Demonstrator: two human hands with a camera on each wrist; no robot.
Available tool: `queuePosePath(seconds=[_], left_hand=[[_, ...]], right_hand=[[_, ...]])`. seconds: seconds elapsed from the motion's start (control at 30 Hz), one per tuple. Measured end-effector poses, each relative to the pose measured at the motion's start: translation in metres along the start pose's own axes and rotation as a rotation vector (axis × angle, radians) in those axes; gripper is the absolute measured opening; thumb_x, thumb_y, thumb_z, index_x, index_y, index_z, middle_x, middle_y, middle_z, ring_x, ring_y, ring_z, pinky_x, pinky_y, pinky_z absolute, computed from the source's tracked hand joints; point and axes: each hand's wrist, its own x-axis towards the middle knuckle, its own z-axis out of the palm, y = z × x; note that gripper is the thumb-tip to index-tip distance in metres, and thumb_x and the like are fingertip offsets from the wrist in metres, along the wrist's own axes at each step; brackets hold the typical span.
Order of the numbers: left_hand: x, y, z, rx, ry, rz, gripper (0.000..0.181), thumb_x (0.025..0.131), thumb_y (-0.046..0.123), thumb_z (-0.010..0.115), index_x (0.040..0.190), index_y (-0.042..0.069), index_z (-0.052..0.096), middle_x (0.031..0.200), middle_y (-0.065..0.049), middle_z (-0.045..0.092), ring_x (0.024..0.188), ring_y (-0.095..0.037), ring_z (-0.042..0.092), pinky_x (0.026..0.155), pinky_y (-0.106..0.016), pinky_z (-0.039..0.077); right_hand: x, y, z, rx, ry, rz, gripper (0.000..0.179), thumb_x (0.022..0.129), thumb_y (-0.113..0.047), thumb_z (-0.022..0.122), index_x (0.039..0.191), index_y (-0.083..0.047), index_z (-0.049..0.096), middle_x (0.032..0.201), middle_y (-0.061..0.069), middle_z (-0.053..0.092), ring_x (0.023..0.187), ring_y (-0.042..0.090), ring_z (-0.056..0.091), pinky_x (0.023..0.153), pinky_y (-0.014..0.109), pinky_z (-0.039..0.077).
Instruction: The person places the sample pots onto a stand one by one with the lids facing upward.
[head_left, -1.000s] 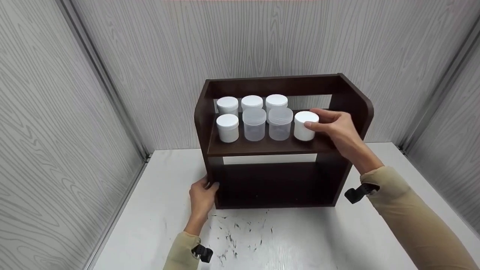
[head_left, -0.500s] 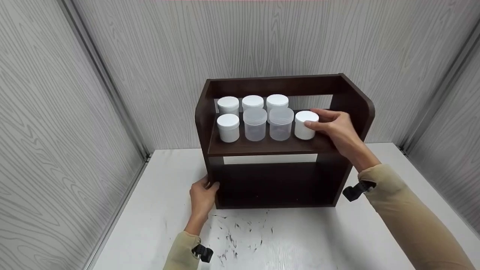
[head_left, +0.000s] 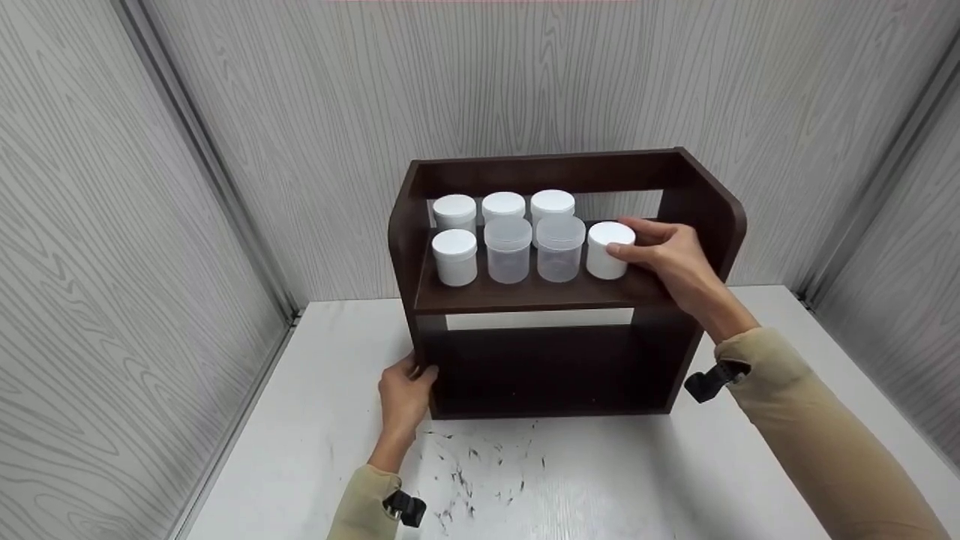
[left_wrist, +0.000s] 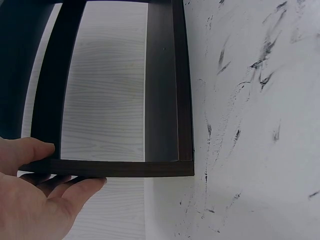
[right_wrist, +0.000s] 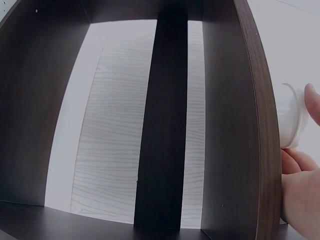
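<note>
My right hand (head_left: pixel 670 255) grips a white lidded jar (head_left: pixel 606 259) between thumb and fingers, at the right end of the front row on the upper shelf. In the right wrist view the same jar (right_wrist: pixel 289 115) shows beside the shelf edge, with the thumb near its lid. Left of it stand two translucent jars (head_left: pixel 559 259) and a white jar (head_left: pixel 455 266). My left hand (head_left: pixel 405 394) holds the left side panel of the dark brown shelf unit (head_left: pixel 525 306); in the left wrist view the thumb lies inside the panel (left_wrist: pixel 125 169) and the fingers outside.
Behind the front row stand three white-lidded jars (head_left: pixel 504 202). The unit's right side panel (head_left: pixel 712 195) rises close to my right hand. Dark scuff marks (head_left: pixel 461 480) spot the white table (head_left: pixel 315 420), and grey wood-grain walls (head_left: pixel 300 150) surround it.
The view has shifted very slightly. Both hands keep their places, the left on the side panel and the right on the white jar.
</note>
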Motion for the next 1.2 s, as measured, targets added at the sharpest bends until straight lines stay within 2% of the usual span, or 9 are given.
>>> queuePosePath(seconds=[0.13, 0.33, 0.53, 0.7, 0.8, 0.9, 1.03, 1.13, 1.2], left_hand=[[0.0, 0.0, -0.001, -0.006, -0.002, -0.005, 0.047, 0.101, 0.005, 0.064, 0.142, -0.017, 0.054, 0.137, -0.033, 0.061, 0.127, -0.045, 0.062, 0.102, -0.051, 0.053], [0.0, 0.001, -0.001, -0.008, -0.002, -0.004, 0.047, 0.101, 0.005, 0.064, 0.141, -0.017, 0.054, 0.137, -0.034, 0.061, 0.127, -0.045, 0.062, 0.101, -0.049, 0.054], [0.001, 0.0, -0.001, 0.02, 0.013, -0.005, 0.046, 0.098, 0.004, 0.067, 0.138, -0.016, 0.057, 0.134, -0.033, 0.063, 0.123, -0.044, 0.065, 0.098, -0.048, 0.056], [0.001, 0.0, 0.0, 0.05, 0.005, 0.013, 0.046, 0.097, 0.005, 0.067, 0.136, -0.018, 0.058, 0.132, -0.034, 0.064, 0.121, -0.044, 0.066, 0.096, -0.048, 0.057], [0.001, 0.001, -0.001, 0.066, -0.002, 0.026, 0.046, 0.097, 0.005, 0.068, 0.136, -0.017, 0.059, 0.132, -0.033, 0.065, 0.12, -0.043, 0.067, 0.095, -0.046, 0.058], [0.0, 0.001, -0.002, 0.076, -0.017, 0.056, 0.046, 0.096, 0.003, 0.069, 0.136, -0.017, 0.059, 0.132, -0.033, 0.065, 0.119, -0.044, 0.067, 0.094, -0.045, 0.059], [-0.005, 0.001, -0.008, 0.102, -0.052, 0.105, 0.049, 0.093, 0.0, 0.071, 0.137, -0.018, 0.057, 0.133, -0.034, 0.064, 0.119, -0.047, 0.066, 0.094, -0.048, 0.058], [-0.008, 0.002, -0.016, 0.16, -0.07, 0.146, 0.05, 0.092, -0.001, 0.073, 0.137, -0.016, 0.059, 0.132, -0.033, 0.064, 0.117, -0.049, 0.067, 0.094, -0.053, 0.057], [-0.01, 0.003, -0.023, 0.214, -0.07, 0.165, 0.048, 0.092, -0.001, 0.074, 0.136, -0.014, 0.061, 0.13, -0.031, 0.067, 0.115, -0.048, 0.068, 0.094, -0.055, 0.057]], right_hand=[[-0.002, -0.001, 0.0, -0.066, 0.005, -0.012, 0.069, 0.085, -0.023, 0.092, 0.145, -0.004, 0.063, 0.135, 0.01, 0.069, 0.121, 0.015, 0.062, 0.1, 0.022, 0.049], [-0.014, -0.004, 0.003, -0.103, 0.041, -0.066, 0.077, 0.085, -0.018, 0.092, 0.151, -0.001, 0.055, 0.147, 0.014, 0.061, 0.131, 0.02, 0.061, 0.105, 0.021, 0.046], [-0.038, -0.009, 0.011, -0.143, 0.077, -0.165, 0.083, 0.084, -0.01, 0.091, 0.153, 0.004, 0.048, 0.155, 0.018, 0.051, 0.143, 0.026, 0.051, 0.113, 0.029, 0.043], [-0.065, -0.009, 0.013, -0.233, 0.089, -0.284, 0.08, 0.083, -0.006, 0.091, 0.152, 0.004, 0.05, 0.155, 0.015, 0.052, 0.144, 0.027, 0.049, 0.115, 0.031, 0.041], [-0.082, -0.002, 0.014, -0.305, 0.104, -0.362, 0.075, 0.083, -0.003, 0.09, 0.149, 0.004, 0.055, 0.151, 0.015, 0.057, 0.14, 0.028, 0.054, 0.113, 0.03, 0.044], [-0.101, 0.009, 0.015, -0.331, 0.119, -0.433, 0.067, 0.084, 0.0, 0.089, 0.145, 0.002, 0.061, 0.145, 0.014, 0.063, 0.135, 0.025, 0.059, 0.11, 0.028, 0.046], [-0.126, 0.029, 0.009, -0.388, 0.116, -0.535, 0.056, 0.084, 0.006, 0.086, 0.137, 0.001, 0.069, 0.135, 0.011, 0.07, 0.129, 0.014, 0.063, 0.108, 0.024, 0.046], [-0.14, 0.048, -0.003, -0.458, 0.113, -0.568, 0.051, 0.081, 0.009, 0.087, 0.129, 0.0, 0.074, 0.126, 0.011, 0.074, 0.122, 0.006, 0.065, 0.103, 0.018, 0.048], [-0.149, 0.059, -0.015, -0.512, 0.12, -0.555, 0.046, 0.079, 0.008, 0.088, 0.123, -0.002, 0.078, 0.12, 0.009, 0.077, 0.117, 0.002, 0.067, 0.1, 0.015, 0.048]])
